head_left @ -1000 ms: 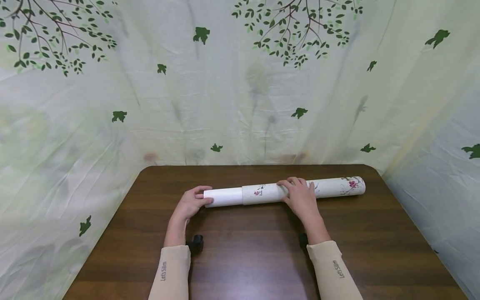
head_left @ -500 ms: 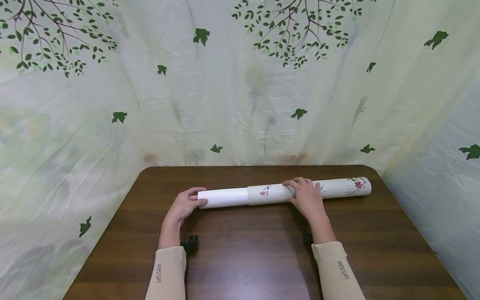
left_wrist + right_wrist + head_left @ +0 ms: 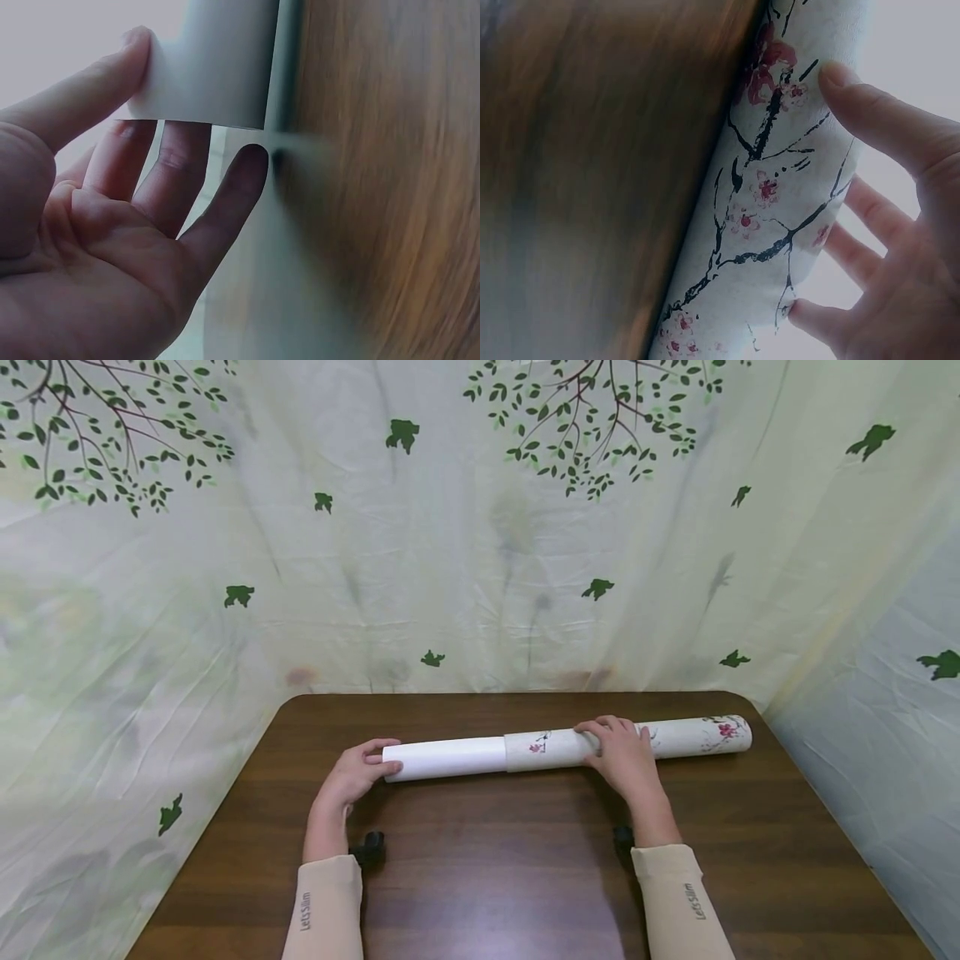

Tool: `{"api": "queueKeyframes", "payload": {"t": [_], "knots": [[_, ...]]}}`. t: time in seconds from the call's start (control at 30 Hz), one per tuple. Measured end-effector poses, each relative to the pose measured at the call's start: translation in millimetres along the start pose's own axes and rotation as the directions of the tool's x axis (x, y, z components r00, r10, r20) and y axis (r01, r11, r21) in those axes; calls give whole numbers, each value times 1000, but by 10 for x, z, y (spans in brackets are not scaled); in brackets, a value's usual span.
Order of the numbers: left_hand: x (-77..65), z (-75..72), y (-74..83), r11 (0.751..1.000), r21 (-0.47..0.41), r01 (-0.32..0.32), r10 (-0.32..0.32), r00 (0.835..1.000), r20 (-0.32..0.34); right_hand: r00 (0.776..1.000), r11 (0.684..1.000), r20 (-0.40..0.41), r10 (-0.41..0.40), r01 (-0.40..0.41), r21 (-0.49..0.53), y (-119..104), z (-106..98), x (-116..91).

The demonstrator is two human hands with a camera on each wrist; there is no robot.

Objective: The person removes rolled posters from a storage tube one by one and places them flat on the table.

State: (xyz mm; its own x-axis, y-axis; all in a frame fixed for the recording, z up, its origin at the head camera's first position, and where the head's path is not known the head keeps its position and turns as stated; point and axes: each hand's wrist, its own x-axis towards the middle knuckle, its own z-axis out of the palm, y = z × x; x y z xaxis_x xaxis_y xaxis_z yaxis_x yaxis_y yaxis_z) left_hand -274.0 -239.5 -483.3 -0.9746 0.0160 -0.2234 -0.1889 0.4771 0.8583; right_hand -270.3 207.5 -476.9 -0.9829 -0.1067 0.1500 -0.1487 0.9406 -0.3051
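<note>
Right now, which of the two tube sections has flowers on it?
The wider section, held by the right hand: it shows pink blossoms, while the narrower section, held at its end by the left hand, looks plain white.

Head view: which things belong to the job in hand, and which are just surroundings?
In the job:
- plain white cylinder, its end gripped by the left hand
- wider flower-print cylinder, gripped by the right hand

Just surroundings:
- brown table, underneath
- leaf-print backdrop
- black devices at the wrists
</note>
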Motion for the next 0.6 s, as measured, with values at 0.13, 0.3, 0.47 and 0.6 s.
{"api": "queueKeyframes", "payload": {"t": [0.13, 0.3, 0.47, 0.6], "knots": [[-28, -63, -30, 1000, 1, 10, -10, 1000, 8, 1000, 1000, 7, 1, -1, 9, 31, -12, -2], [-55, -130, -62, 1000, 2, 13, -13, 1000, 15, 1000, 1000, 11, 1, -1, 3, 47, -29, -4], [-73, -192, -113, 1000, -2, 13, -13, 1000, 22, 1000, 1000, 15, -2, 1, 5, 70, -38, -7], [-92, -254, -148, 1000, 9, 10, -11, 999, 31, 1000, 1000, 12, -1, 1, 12, 102, -39, -8]]}}
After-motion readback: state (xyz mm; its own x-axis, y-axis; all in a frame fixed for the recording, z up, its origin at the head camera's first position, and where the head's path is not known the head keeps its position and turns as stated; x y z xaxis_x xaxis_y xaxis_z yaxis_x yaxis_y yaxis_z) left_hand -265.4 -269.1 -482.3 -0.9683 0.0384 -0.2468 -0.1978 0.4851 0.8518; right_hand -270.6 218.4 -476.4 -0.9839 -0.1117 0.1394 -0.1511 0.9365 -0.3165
